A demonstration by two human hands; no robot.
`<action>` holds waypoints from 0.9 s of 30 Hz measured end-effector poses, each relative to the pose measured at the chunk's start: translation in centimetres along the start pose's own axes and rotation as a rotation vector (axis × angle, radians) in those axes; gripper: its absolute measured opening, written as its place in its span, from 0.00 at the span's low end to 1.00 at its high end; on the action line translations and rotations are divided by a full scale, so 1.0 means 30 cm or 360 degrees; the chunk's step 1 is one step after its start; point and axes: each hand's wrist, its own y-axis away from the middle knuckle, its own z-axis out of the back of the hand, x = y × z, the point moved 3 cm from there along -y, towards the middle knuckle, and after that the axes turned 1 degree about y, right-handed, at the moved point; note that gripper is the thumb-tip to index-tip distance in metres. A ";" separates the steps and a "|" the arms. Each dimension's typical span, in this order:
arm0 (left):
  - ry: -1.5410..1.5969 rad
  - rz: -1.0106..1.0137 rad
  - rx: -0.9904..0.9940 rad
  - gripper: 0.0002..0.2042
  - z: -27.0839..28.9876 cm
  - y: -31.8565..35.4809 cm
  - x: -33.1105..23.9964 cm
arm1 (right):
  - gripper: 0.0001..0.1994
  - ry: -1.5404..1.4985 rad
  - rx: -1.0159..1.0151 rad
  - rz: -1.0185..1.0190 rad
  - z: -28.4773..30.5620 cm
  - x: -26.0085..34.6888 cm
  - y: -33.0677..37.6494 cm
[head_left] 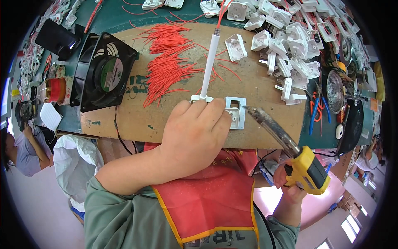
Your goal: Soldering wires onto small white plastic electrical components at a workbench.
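My left hand (195,135) is closed, its back turned up and its fingertips hidden, at a white plastic piece (201,98) that peeks out past the knuckles. A white tube (210,62) rises from that piece, with red wires coming out of its far end. Beside my fingers lies a blue-grey rectangular frame (235,101) with a white plastic casing (234,118) in it. My right hand (286,180) is wrapped round the grip of a yellow and black soldering gun (309,170). Its dark metal barrel points left, with the tip close to the frame.
A bundle of cut red wires (168,58) lies on the brown board (265,124). White plastic casings (296,50) are heaped at the right, one casing (236,47) apart. A black fan (105,72) stands left. Blue-handled pliers (317,106) lie right; a white sack (76,162) hangs below.
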 end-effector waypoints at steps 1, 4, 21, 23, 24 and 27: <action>-0.0005 0.0002 0.0008 0.08 0.001 0.000 -0.001 | 0.40 -0.0001 0.0001 -0.0001 -0.009 0.007 -0.013; 0.0000 0.0001 -0.0008 0.08 -0.002 0.004 0.003 | 0.42 0.0002 0.0151 0.0073 -0.031 0.013 -0.042; 0.0017 0.0009 0.0000 0.08 -0.002 0.003 0.003 | 0.40 0.0211 -0.0029 0.0189 -0.015 -0.018 -0.014; 0.0019 0.0013 0.0008 0.08 -0.002 0.003 0.003 | 0.40 0.0230 -0.0006 0.0201 -0.016 -0.018 -0.015; 0.0022 0.0016 0.0009 0.08 -0.002 0.003 0.002 | 0.40 0.0211 -0.0005 0.0199 -0.019 -0.018 -0.016; 0.0023 0.0016 0.0004 0.08 -0.003 0.004 0.003 | 0.40 0.0197 -0.0005 0.0195 -0.029 -0.015 -0.019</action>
